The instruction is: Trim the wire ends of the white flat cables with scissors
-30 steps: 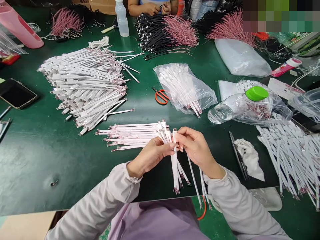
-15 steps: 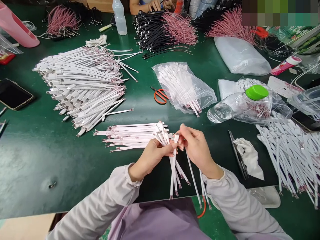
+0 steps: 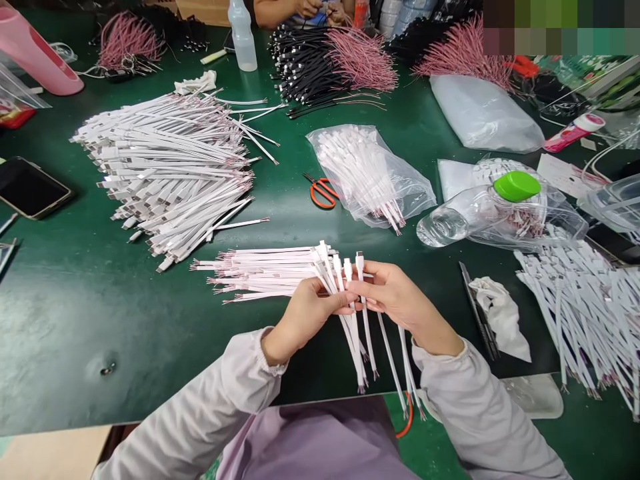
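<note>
Half a second ago one connector stood apart between the hands; now three white flat cables with metal-tipped connectors [image 3: 359,263] stand fanned there, probably easing individual handling. The left hand [image 3: 303,315] is clamped on the white cable bundle [image 3: 355,353], and the right hand [image 3: 400,293] pinches the rightmost cable (further tails hang below its palm). Loose pale-pink flat cables [image 3: 267,271] crowd the left fingertips; orange-handled metal scissors [image 3: 323,193] lie farther ahead.

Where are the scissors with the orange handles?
In the head view, the orange-handled scissors lie near the middle, farther off than the left hand, right by the left edge of the clear bag of white cables.
</note>
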Demonstrator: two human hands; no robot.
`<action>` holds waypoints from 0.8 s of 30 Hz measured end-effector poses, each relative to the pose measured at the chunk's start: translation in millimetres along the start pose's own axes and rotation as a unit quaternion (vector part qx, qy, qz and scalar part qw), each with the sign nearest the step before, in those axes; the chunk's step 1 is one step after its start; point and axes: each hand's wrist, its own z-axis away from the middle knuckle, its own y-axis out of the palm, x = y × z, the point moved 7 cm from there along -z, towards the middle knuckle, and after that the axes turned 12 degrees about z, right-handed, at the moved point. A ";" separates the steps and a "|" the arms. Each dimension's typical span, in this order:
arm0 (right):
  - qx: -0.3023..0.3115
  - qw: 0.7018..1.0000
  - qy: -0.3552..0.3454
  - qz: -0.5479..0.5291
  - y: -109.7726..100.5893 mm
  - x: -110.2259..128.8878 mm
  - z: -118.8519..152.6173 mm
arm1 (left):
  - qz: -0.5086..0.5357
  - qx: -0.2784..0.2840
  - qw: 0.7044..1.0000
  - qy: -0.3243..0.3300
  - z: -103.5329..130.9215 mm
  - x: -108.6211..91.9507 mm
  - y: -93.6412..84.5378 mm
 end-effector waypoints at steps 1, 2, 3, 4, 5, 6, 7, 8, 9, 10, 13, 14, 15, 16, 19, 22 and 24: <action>0.005 1.000 -0.001 0.008 0.4 -0.1 -0.2 | -0.011 -0.001 1.000 0.005 -0.4 -0.1 -0.1; -0.003 1.000 -0.007 0.007 -0.7 0.7 -0.2 | -0.021 0.003 1.000 0.010 -0.7 -0.3 0.4; -0.019 1.000 -0.015 -0.003 -2.4 2.1 -0.2 | -0.031 0.010 0.999 0.014 -0.9 -0.5 1.2; -0.035 0.999 -0.023 -0.017 -4.0 3.6 0.1 | -0.040 0.016 0.999 0.018 -1.0 -0.8 1.9; -0.046 0.998 -0.029 -0.033 -5.0 5.0 0.5 | -0.048 0.021 0.998 0.022 -0.9 -1.1 2.4; -0.050 0.997 -0.031 -0.047 -4.9 6.0 0.8 | -0.055 0.025 0.998 0.026 -0.7 -1.3 2.6; -0.044 0.997 -0.029 -0.054 -3.4 6.7 0.9 | -0.061 0.026 0.997 0.027 -0.5 -1.3 2.4; -0.029 0.998 -0.023 -0.057 -0.9 6.9 1.0 | -0.067 0.026 0.997 0.027 -0.3 -0.9 2.2; -0.009 0.998 -0.018 -0.054 2.1 7.1 1.1 | -0.071 0.027 0.997 0.025 -0.1 -0.3 2.0; 0.010 0.999 -0.013 -0.049 4.7 7.2 1.2 | -0.074 0.028 0.997 0.022 0.0 0.6 2.1; 0.026 0.999 -0.014 -0.036 7.0 7.0 1.1 | -0.068 0.032 0.997 0.012 -0.5 3.3 2.3; 0.021 0.999 -0.016 -0.035 6.4 6.7 0.8 | -0.063 0.032 0.997 0.010 -0.9 3.9 2.2; 0.016 0.999 -0.017 -0.037 5.9 5.9 0.5 | -0.058 0.032 0.998 0.010 -1.3 4.3 2.0; 0.010 0.999 -0.015 -0.038 5.6 4.7 0.2 | -0.053 0.033 0.998 0.012 -1.6 4.4 1.9; -0.004 0.999 -0.009 -0.038 4.5 1.1 -0.5 | -0.044 0.042 0.998 0.017 -2.0 4.4 2.5; -0.011 0.999 -0.009 -0.033 3.5 -0.4 -1.0 | -0.043 0.051 0.998 0.016 -1.1 4.5 3.9; -0.011 0.999 -0.013 -0.033 3.0 -0.5 -1.4 | -0.042 0.056 0.997 0.014 -0.2 4.3 5.2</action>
